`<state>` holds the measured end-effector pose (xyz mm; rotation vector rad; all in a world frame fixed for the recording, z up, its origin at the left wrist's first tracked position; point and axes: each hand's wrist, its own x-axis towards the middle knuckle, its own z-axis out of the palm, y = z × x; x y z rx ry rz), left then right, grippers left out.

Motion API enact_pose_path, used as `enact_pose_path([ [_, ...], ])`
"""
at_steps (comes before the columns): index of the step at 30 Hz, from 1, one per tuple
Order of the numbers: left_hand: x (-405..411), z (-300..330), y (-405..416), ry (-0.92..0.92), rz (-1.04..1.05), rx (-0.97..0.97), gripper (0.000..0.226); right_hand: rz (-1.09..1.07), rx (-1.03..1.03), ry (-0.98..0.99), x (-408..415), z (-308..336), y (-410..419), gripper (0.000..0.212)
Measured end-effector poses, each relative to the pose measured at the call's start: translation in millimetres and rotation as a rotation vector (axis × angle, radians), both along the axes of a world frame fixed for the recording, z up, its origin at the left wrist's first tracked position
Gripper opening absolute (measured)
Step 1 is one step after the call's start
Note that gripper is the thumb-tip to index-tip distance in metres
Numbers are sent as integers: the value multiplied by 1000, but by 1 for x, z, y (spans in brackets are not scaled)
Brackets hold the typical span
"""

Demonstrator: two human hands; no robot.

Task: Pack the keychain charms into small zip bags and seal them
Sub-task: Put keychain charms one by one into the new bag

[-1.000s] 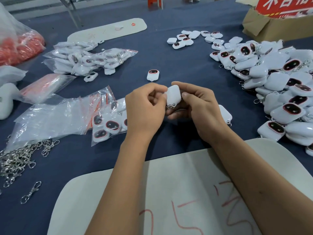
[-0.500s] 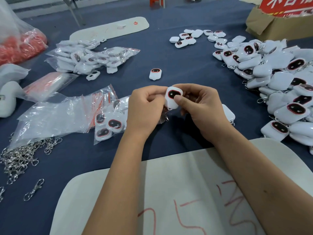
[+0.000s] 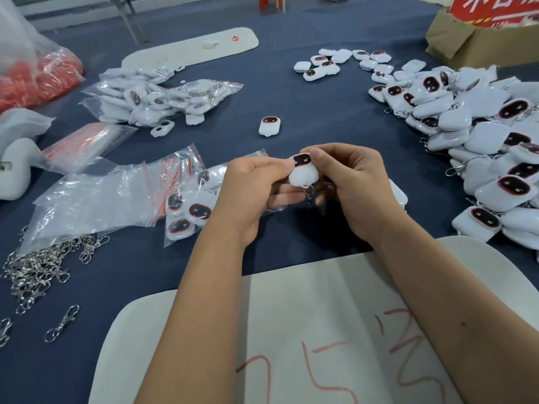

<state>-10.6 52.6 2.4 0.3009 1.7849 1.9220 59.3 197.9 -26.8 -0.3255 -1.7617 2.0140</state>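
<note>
A white keychain charm (image 3: 303, 172) with a dark, red-rimmed face is held above the blue table, face up, a small metal ring hanging under it. My left hand (image 3: 253, 191) pinches its left edge with thumb and fingers. My right hand (image 3: 358, 185) grips its right side, thumb on the top edge. A zip bag with charms inside (image 3: 186, 208) lies just left of my left hand. Empty clear zip bags (image 3: 96, 199) with red seal strips lie further left. A big heap of loose charms (image 3: 481, 135) fills the right side.
A single charm (image 3: 269, 125) lies ahead of my hands. Packed bags (image 3: 157, 97) sit at the back left. Metal clasps (image 3: 38, 266) are piled near left. A white foam board (image 3: 320, 330) lies under my forearms. A cardboard box (image 3: 478, 39) stands back right.
The charm has been turned over: a second ago its plain white back faced me, now its dark face is up. Both hands have stayed in the same place.
</note>
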Motion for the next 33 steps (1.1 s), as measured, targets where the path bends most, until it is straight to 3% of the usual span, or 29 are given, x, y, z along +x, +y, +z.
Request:
enact_pose_path([
  [4, 1, 1, 1, -83, -21, 50, 17, 10, -2, 8, 0, 0, 0, 18],
  [12, 1, -3, 2, 138, 66, -43, 12, 42, 67, 49, 0, -2, -3, 16],
  [24, 0, -7, 5, 247, 97, -106, 11, 25, 117, 56, 0, -2, -2, 18],
  [33, -2, -8, 3, 200, 38, -83, 12, 21, 125, 50, 0, -2, -2, 18],
])
